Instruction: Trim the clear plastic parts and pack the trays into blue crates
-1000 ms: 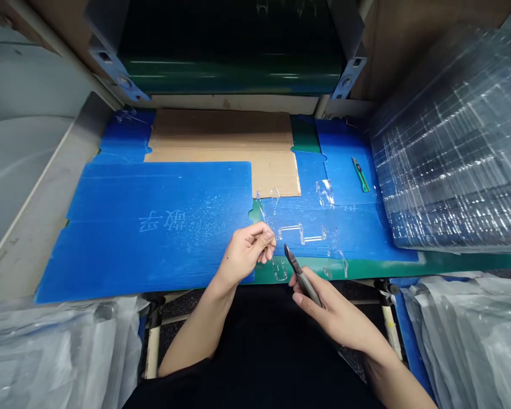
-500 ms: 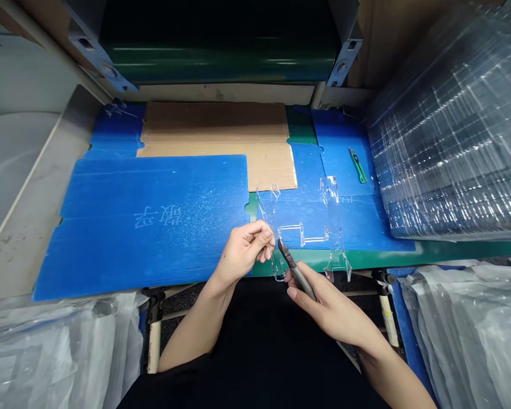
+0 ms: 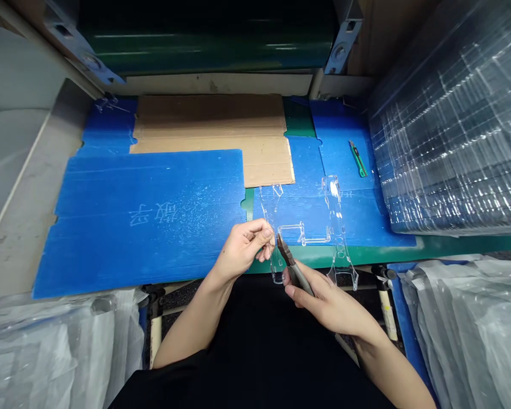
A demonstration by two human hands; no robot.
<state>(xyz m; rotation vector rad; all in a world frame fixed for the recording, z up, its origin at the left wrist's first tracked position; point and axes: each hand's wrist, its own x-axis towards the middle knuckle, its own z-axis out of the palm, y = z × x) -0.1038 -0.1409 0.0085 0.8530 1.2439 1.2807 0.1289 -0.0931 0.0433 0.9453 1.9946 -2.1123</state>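
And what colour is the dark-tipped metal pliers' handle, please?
The pliers' handle is grey, clearest in the head view.

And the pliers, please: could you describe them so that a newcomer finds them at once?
Start at the large blue sheet on the left, then go right to the clear plastic frame. Near it, the right hand holds the pliers, dark-tipped and grey-handled. Unlike the green cutter lying farther off, they are held in a hand.
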